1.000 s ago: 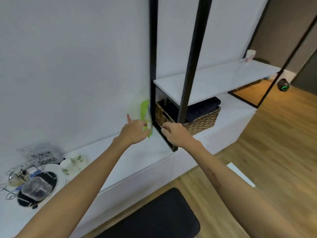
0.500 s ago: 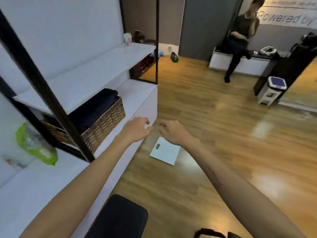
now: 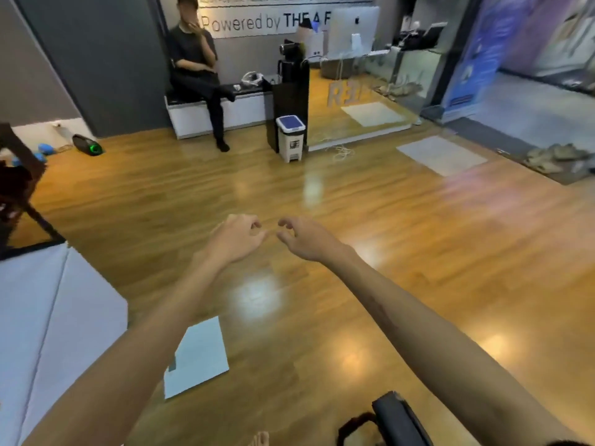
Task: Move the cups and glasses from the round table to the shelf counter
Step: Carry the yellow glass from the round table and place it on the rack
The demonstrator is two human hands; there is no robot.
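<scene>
Pale flat panel (image 3: 198, 355) on wooden floor (image 3: 354, 220)

Both bare forearms reach forward from the lower corners of the frame and converge toward its middle. The left arm rises from the lower left, the right arm from the lower right, each nearly straight at the elbow. The left hand (image 3: 236, 238) sits just left of centre, back of the hand up, fingers loosely curled with nothing in them. The right hand (image 3: 306, 238) sits just right of centre, also back up, fingers loosely curled and empty. The fingertips of the two hands point toward each other, close but apart.
</scene>
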